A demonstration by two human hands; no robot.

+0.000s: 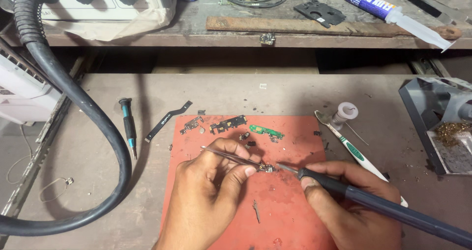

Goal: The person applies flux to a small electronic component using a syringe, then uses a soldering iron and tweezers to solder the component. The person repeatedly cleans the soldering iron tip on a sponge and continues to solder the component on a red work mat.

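Left hand (209,191) pinches a pair of tweezers (231,157), tips down on a tiny part (268,169) near the middle of the red mat (290,210). Right hand (351,205) is wrapped tight round the dark handle of a soldering iron (373,201), its tip just touching that same part from the right. Along the mat's far edge lie small circuit boards (228,124) and a green board (265,131). Off the mat's left edge on the bench (98,191), a flat cable (167,119) and a small screwdriver (129,127); off its right edge, a toothbrush (354,149) and a solder spool (346,112). A thick black hose (73,97) loops along the bench's left side.
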